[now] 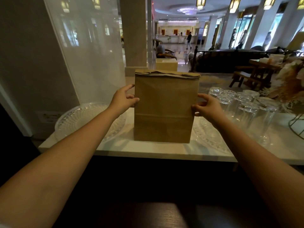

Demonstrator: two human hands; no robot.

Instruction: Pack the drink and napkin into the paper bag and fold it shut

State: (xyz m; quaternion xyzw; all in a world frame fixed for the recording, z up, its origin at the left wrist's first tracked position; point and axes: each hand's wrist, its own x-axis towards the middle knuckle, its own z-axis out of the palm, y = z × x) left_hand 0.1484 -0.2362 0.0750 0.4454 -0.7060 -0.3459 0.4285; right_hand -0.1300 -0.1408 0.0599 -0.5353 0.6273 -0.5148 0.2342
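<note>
A brown paper bag [165,106] stands upright on the white counter [164,152], its top edge folded over and flat. My left hand [124,98] is at the bag's left side, thumb and fingers curled against the edge. My right hand [206,106] is at the right side, fingertips touching the edge. Whether either hand truly grips the bag is hard to tell. No drink or napkin is visible; the bag's inside is hidden.
A clear patterned glass plate [82,119] lies left of the bag, another [209,134] right of it. Several upturned glasses [243,106] stand at the right, with a dried flower arrangement [291,86] beyond. A glass partition rises behind the counter's left.
</note>
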